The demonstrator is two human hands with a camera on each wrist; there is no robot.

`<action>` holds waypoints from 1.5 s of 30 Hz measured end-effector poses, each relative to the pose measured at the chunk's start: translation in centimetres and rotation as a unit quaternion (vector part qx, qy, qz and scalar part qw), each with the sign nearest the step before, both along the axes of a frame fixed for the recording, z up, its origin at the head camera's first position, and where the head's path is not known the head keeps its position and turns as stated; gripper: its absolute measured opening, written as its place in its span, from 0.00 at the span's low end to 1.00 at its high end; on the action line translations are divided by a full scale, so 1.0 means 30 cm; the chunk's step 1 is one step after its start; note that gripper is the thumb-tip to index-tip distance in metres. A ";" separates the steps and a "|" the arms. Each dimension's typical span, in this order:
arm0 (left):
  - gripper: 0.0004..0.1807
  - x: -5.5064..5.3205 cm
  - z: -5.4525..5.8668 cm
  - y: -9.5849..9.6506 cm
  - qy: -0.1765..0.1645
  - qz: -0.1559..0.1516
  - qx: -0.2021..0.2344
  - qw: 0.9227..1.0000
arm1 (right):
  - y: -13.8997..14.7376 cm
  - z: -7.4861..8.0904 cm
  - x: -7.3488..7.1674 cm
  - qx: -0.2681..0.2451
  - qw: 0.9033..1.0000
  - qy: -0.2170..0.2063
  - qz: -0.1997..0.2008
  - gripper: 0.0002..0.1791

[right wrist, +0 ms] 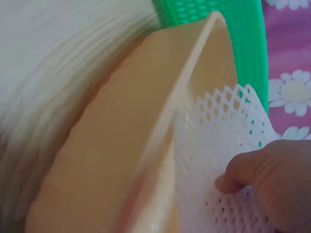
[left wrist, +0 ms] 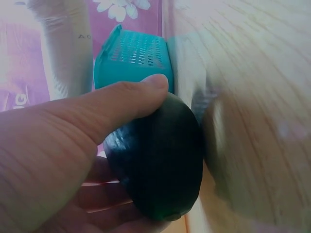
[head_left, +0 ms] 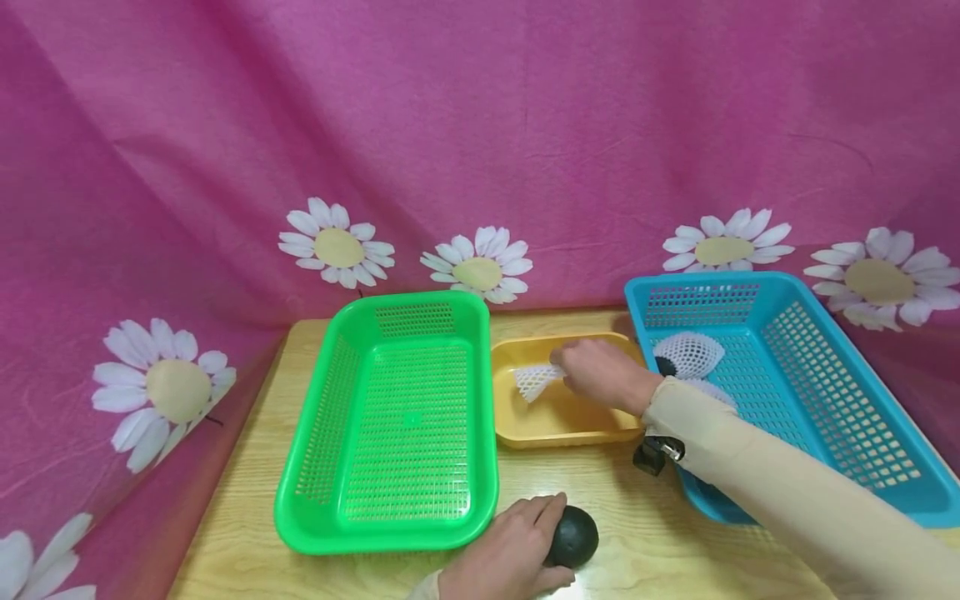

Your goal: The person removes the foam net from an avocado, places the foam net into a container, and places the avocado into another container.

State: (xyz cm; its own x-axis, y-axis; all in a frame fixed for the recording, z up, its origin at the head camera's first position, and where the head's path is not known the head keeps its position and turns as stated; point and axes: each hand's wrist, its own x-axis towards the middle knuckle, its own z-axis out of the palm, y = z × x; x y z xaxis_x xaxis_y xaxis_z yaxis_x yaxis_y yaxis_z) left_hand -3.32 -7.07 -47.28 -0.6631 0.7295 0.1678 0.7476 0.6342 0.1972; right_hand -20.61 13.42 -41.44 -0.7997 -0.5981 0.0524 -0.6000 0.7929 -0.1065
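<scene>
A dark avocado (head_left: 574, 537) rests on the wooden table near its front edge. My left hand (head_left: 506, 546) holds it from the left, thumb on one side and fingers round the other; in the left wrist view the avocado (left wrist: 158, 160) shows its stem end low down. Over the yellow tray (head_left: 517, 433), my right hand (head_left: 603, 371) pinches a white foam net sleeve (head_left: 534, 382). The right wrist view shows the thumb pressed on the mesh of the sleeve (right wrist: 209, 145), whose cut end spreads open beside the tray wall (right wrist: 116, 121).
A green basket (head_left: 491, 475) with nothing in it stands left of the tray. To the right, a blue basket (head_left: 780, 287) holds dark fruit in white foam nets (head_left: 693, 354), partly behind the right forearm. A pink flowered cloth (head_left: 480, 125) hangs behind the table.
</scene>
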 end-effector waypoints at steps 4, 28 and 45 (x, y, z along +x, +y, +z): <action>0.41 0.000 -0.001 0.004 0.017 -0.006 -0.003 1.000 | 0.003 -0.018 -0.026 -0.019 0.999 -0.045 -0.019 0.09; 0.42 -0.002 -0.005 -0.002 0.031 -0.002 -0.013 0.999 | 0.011 -0.061 -0.135 -0.010 0.998 -0.068 0.002 0.08; 0.42 -0.004 0.000 0.000 -0.008 0.001 -0.028 1.000 | 0.021 -0.071 -0.129 0.058 0.990 -0.121 0.051 0.07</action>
State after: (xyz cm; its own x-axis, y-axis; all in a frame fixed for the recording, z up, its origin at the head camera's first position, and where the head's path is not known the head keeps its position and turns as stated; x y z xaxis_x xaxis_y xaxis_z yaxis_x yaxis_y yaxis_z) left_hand -3.45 -7.08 -47.29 -0.6676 0.7354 0.1162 0.7427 0.6467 0.1737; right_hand -24.48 14.06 -43.56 -0.7161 -0.6665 -0.2074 -0.6451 0.7454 -0.1680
